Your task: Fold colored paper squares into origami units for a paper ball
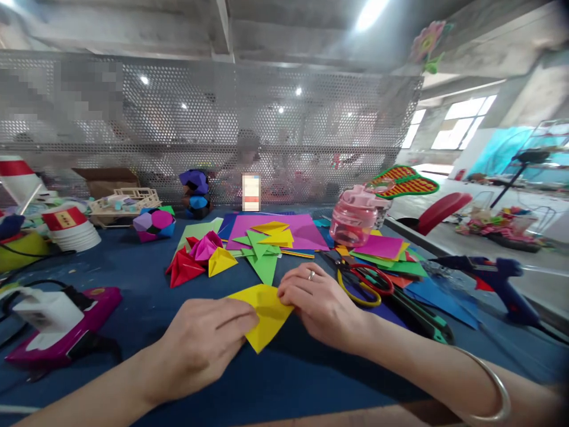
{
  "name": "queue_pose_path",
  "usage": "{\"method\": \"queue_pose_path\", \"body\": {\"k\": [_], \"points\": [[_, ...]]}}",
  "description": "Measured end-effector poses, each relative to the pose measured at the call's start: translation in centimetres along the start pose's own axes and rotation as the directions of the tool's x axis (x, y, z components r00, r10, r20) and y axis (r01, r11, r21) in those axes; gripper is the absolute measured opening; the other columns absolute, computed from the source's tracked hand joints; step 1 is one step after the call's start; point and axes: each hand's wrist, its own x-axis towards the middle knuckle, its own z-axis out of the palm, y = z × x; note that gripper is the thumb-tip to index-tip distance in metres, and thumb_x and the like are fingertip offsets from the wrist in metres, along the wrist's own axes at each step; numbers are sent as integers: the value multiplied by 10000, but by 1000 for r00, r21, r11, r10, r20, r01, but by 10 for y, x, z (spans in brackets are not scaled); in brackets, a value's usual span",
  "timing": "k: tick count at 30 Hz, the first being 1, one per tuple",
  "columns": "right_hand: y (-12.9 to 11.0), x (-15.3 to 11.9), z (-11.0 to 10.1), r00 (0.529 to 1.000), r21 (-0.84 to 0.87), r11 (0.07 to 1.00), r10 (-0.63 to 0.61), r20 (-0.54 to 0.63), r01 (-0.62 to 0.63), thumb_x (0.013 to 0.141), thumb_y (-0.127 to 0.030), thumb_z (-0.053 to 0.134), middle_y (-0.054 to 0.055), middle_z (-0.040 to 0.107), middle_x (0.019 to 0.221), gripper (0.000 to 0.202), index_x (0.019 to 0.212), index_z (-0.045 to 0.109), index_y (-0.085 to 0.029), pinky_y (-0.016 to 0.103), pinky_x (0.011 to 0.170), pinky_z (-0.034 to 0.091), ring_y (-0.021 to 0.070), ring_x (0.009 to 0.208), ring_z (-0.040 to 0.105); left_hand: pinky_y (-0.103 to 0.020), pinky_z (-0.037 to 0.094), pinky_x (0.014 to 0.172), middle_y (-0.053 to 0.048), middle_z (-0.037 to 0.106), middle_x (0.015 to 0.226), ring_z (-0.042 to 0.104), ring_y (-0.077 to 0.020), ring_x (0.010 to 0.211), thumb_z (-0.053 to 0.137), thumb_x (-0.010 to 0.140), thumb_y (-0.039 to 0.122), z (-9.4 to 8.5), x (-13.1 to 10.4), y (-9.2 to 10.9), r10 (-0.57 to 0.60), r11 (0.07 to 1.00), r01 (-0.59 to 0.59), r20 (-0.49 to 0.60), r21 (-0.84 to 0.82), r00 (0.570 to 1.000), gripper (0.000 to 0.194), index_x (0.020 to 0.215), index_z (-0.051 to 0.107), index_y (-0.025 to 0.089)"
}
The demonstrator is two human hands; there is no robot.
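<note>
A sheet of yellow paper point(265, 317), creased and partly folded, is held between both hands just above the blue table. My left hand point(202, 341) pinches its left side, thumb and fingers closed. On the right edge, my right hand point(317, 302) grips the paper with bent fingers. Beyond them lie folded green paper pieces point(262, 261) and folded yellow pieces point(278, 233). To their left sit folded paper shapes: a red one point(184, 267), a magenta one point(207, 246) and a yellow one point(221, 261).
Right of my hands lie scissors point(355, 281), a utility knife point(418, 311), coloured paper point(382, 246) and a blue glue gun point(502, 281). A pink bottle point(353, 219) stands behind. At left are a purple power strip point(95, 302), paper cups point(73, 228) and a paper ball point(154, 224).
</note>
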Motion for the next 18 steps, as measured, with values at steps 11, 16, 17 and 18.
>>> {"method": "queue_pose_path", "body": {"k": [11, 16, 17, 18], "points": [[-22, -6, -8, 951, 81, 985, -166, 261, 150, 924, -253, 536, 69, 708, 896, 135, 962, 627, -161, 328, 825, 482, 191, 889, 630, -264, 567, 603, -49, 771, 844, 735, -167, 711, 301, 983, 82, 5, 6, 30, 69, 994, -78, 112, 81, 991, 367, 1000, 666, 113], [-29, -10, -8, 962, 122, 992, -62, 265, 31, 990, -198, 446, 37, 666, 725, 233, 827, 609, -168, 284, 612, 431, 146, 639, 587, -212, 516, 522, 27, 749, 743, 692, -119, 543, 383, 1007, 188, 9, 7, 35, -116, 990, 118, 28, -73, 993, 209, 986, 591, 189], [-30, -11, -8, 965, 135, 990, -6, 261, -31, 998, -224, 440, 30, 648, 697, 257, 809, 603, -166, 286, 579, 403, 142, 598, 560, -193, 493, 485, 49, 739, 715, 680, -105, 514, 408, 1009, 232, 12, 4, 34, -185, 978, 180, -35, -104, 982, 170, 1016, 575, 205], [-30, -12, -8, 965, 148, 984, 60, 256, -100, 1005, -246, 434, 24, 632, 678, 275, 798, 597, -167, 286, 556, 376, 137, 573, 536, -187, 510, 529, 64, 743, 751, 695, -104, 549, 441, 1008, 274, 15, 1, 33, -300, 948, 296, -24, -114, 954, 150, 1101, 551, 230]]}}
